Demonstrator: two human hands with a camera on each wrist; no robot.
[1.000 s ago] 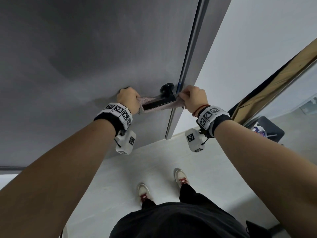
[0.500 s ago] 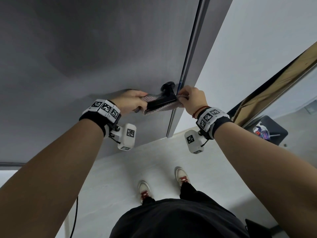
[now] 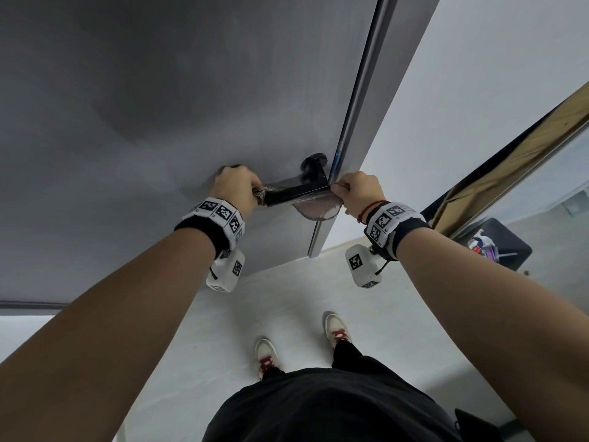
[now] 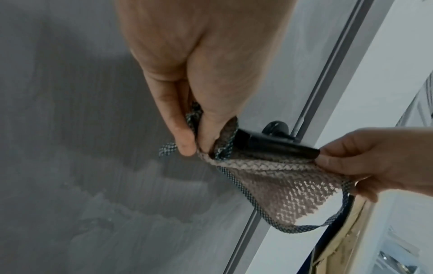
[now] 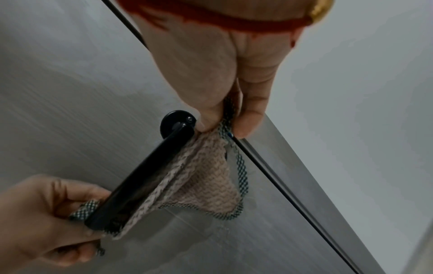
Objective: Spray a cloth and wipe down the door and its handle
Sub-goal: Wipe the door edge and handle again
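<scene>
A grey door point(image 3: 159, 106) carries a black lever handle point(image 3: 294, 189) near its right edge. A beige woven cloth point(image 3: 315, 210) with a checked border is stretched under the handle point(image 4: 269, 146) and sags below it. My left hand point(image 3: 237, 186) pinches the cloth's left end point(image 4: 211, 153) at the free tip of the handle. My right hand point(image 3: 358, 191) pinches the cloth's right end point(image 5: 225, 129) beside the handle's round base point(image 5: 175, 120). The cloth point(image 5: 206, 176) hangs in a fold between both hands. Damp streaks show on the door point(image 4: 93, 185).
A white wall point(image 3: 478, 106) stands to the right of the door edge point(image 3: 357, 122). A spray bottle point(image 3: 481, 242) sits on a dark stool point(image 3: 510, 244) at the far right. A wood-lined frame point(image 3: 510, 154) runs diagonally there. My shoes point(image 3: 336, 330) stand on pale floor.
My left hand slid right along the handle with the cloth, then back left to the handle's tip. My right hand stayed beside the handle's base, still pinching the cloth.
</scene>
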